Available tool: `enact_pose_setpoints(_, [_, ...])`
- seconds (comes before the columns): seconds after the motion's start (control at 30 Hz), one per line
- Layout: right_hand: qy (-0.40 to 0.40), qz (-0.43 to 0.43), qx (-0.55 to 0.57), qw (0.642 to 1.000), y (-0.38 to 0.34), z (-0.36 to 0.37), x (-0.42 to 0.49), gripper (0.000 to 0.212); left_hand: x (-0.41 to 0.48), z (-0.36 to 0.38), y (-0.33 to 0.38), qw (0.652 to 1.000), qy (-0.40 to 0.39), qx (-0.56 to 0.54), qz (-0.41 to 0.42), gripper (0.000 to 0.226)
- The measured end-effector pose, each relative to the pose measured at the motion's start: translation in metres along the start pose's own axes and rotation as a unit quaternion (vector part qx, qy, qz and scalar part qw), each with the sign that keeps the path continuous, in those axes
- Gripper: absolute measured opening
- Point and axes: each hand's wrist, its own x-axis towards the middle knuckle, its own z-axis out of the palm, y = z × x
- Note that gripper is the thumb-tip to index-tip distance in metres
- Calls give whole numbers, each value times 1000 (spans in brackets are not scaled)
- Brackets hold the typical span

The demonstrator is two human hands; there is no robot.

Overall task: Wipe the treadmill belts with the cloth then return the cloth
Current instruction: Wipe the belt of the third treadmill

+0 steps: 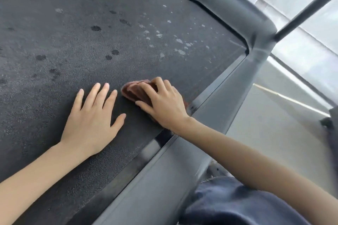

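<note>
Head view looks down on a treadmill belt (73,42), dark and pebbled. The right grip (164,104) lies spread over a folded brown cloth (135,90), fingers fairly straight and pressing it down onto the belt rather than clutching it. That flat press suits wiping, since it puts the whole pad of fabric in contact with the belt. The cloth sits under and just ahead of this grip, close to the belt's edge beside the grey side rail (182,160).

Just to the left of the cloth, apart from it, the left grip (93,122) is released, with its palm and straight fingers flat on the belt. It holds nothing and probably props the leaning body, and may steady the belt against the rubbing.

Farther ahead of both grips lie pale dried spots (179,41) and dark wet-looking spots (95,28), none yet under the cloth. So the wiping looks far from done, and the return of the cloth is still to come. Beyond them a dark upright post (301,12) rises from the frame.
</note>
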Motion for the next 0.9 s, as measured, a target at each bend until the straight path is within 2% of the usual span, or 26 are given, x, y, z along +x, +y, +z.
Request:
enact_pose_setpoints(0.1, [-14,-3,42,999,26,2,3,43,4,-1,0,1000,-4,-6,-5,75])
enact_pose_setpoints(0.17, [-16,37,49,998,53,8,8,42,11,-1,4,1000,-6,-3,4,74])
enact_pose_setpoints(0.27, [-38,165,13,986,115,20,22,44,36,1,15,1000,-2,-5,28,70])
enact_pose_setpoints(0.37, [-67,318,32,945,161,25,39,45,67,9,28,1000,5,-7,14,61])
enact_pose_setpoints(0.43, [-62,347,42,935,160,30,49,44,78,17,32,1000,-4,2,-7,64])
enact_pose_setpoints(0.5, [-51,298,27,953,139,29,47,43,80,24,32,1000,-1,5,-12,63])
enact_pose_setpoints(0.6, [-11,129,35,991,102,21,22,41,79,25,31,1000,10,4,-7,64])
enact_pose_setpoints(0.67, [24,20,58,998,85,18,9,40,80,23,31,1000,4,7,2,71])
enact_pose_setpoints(0.73, [35,-43,88,995,86,18,6,42,79,22,31,1000,5,9,5,71])
enact_pose_setpoints(0.83, [42,-53,78,995,122,27,22,39,80,24,32,1000,9,14,2,68])
enact_pose_setpoints(0.9, [31,18,53,998,166,39,42,38,81,27,30,1000,4,19,-2,67])
